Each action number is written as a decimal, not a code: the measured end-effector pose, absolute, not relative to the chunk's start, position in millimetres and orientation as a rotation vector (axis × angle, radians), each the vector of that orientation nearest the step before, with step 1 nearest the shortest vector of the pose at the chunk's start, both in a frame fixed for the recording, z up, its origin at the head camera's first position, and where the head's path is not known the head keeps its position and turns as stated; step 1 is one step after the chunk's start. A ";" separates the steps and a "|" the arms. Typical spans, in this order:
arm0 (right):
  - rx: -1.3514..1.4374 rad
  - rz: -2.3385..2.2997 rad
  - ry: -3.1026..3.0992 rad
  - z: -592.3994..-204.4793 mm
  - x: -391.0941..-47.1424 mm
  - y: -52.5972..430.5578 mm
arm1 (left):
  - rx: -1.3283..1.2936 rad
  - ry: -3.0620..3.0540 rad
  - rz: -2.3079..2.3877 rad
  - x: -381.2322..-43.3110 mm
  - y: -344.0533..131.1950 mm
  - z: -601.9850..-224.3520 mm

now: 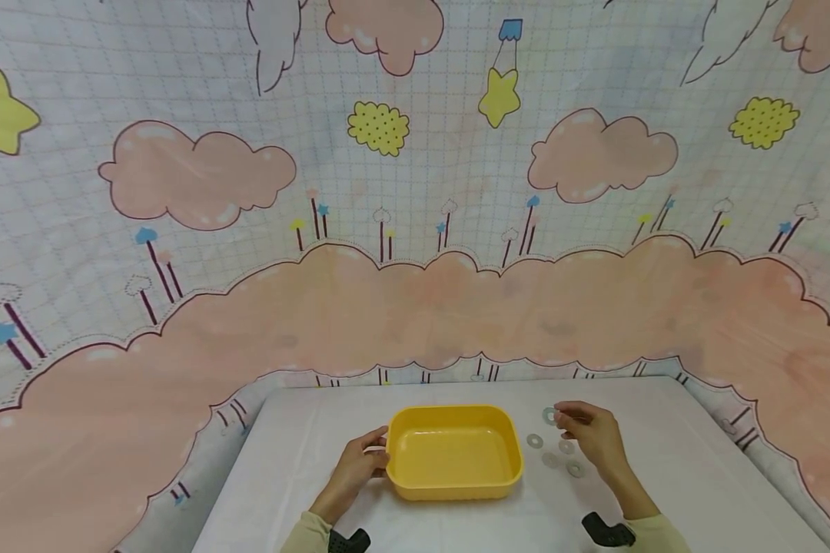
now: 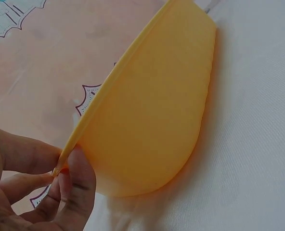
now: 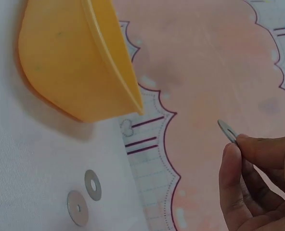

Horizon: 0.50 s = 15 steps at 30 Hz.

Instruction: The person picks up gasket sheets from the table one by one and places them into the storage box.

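A yellow plastic bin [image 1: 454, 453] stands on the white table, its inside bare in the head view. My left hand [image 1: 354, 468] pinches the bin's left rim between thumb and fingers; the left wrist view shows the thumb [image 2: 82, 180] against the outer wall. To the right of the bin, my right hand [image 1: 595, 438] pinches a flat metal washer [image 3: 226, 130] by its edge, held up off the table. Below it lie several more washers, among them one near the bin [image 1: 535, 441] and one closer to the wrist [image 1: 576, 468].
The white tabletop [image 1: 304, 415] runs back to a hanging cloth [image 1: 415, 315] printed with clouds and stars. Dark wrist mounts [image 1: 607, 531] sit on both sleeves.
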State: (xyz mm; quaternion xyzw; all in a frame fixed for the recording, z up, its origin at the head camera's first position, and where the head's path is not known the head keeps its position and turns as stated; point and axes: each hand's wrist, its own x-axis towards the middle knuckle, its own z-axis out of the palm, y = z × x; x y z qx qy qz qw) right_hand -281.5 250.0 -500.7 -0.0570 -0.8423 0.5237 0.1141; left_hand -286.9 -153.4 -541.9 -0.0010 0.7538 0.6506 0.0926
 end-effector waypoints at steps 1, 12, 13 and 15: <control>-0.162 1.536 -2.469 -500.4 -282.4 248.7 | -0.003 2.237 1.931 -287.7 -153.8 -541.4; -0.124 1.646 -2.412 -491.7 -289.1 232.4 | -0.025 2.220 1.920 -292.2 -154.0 -539.3; -0.111 1.663 -2.404 -490.6 -289.3 230.3 | -0.033 2.221 1.915 -291.9 -153.8 -538.8; -0.092 1.698 -2.388 -488.5 -289.6 225.9 | -0.043 2.224 1.909 -291.2 -153.4 -538.0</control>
